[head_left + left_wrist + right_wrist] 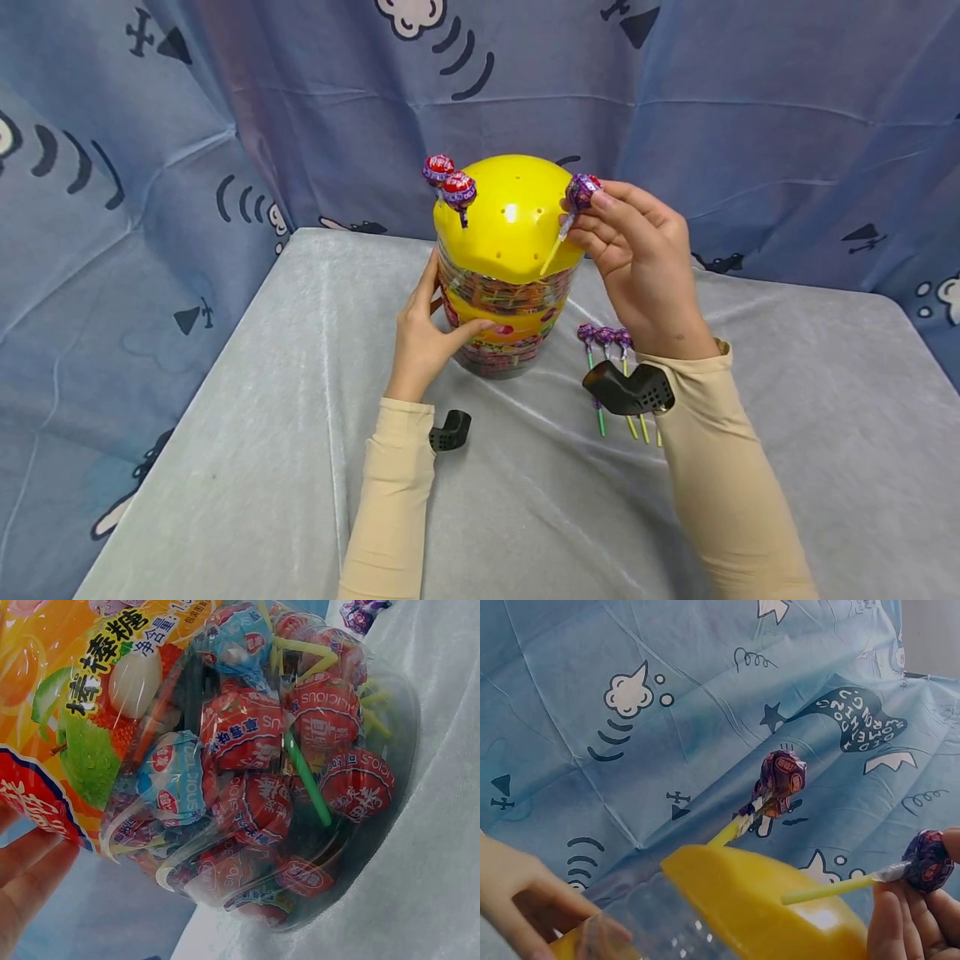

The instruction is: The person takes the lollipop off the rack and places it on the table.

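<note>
My left hand (422,335) grips the side of a clear plastic candy jar (504,310), its thumb across the printed label. The jar is full of wrapped lollipops, seen close in the left wrist view as red and blue wrappers (244,729). On top sits a domed yellow lid (517,200) with small holes. Two lollipops (459,192) with red and purple wrappers stand in the lid's left side. My right hand (648,250) pinches a purple-wrapped lollipop (582,192) by its head at the lid's right. Its yellow stick (829,889) points down toward the lid surface.
Several purple-wrapped lollipops (604,336) lie on the grey cloth-covered table (510,500), right of the jar, partly hidden by the right wrist's black camera (628,388). A blue patterned curtain (742,142) hangs behind the table.
</note>
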Available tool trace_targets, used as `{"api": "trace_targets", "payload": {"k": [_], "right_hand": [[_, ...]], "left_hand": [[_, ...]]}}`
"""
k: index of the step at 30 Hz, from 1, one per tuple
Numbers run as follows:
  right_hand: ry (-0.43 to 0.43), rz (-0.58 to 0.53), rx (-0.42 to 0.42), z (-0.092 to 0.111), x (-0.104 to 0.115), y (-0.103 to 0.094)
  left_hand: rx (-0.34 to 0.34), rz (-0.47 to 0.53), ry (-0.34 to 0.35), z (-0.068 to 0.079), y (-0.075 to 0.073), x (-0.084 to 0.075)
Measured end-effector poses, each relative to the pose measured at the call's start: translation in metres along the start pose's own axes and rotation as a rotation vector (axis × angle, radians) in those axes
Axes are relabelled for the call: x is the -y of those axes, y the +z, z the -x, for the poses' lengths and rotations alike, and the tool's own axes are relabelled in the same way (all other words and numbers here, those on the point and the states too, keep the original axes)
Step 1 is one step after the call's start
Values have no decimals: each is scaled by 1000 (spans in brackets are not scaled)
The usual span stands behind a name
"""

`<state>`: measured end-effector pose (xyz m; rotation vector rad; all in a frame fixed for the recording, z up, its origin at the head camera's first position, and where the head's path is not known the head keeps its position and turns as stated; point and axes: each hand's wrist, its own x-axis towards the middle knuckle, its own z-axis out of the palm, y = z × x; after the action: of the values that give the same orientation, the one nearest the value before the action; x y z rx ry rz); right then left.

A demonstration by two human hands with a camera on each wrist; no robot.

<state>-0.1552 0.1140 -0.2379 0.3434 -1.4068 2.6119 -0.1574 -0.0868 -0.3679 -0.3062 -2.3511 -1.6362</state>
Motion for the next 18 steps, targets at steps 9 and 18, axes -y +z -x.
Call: {"api": "trace_targets", "payload": {"k": [9,18], "right_hand": [[55,-4,-13,22,1,-28],[110,-5,-7,53,6,-69]], "left_hand": [[3,6,2,1,1,1],[7,20,-1,1,0,2]]}}
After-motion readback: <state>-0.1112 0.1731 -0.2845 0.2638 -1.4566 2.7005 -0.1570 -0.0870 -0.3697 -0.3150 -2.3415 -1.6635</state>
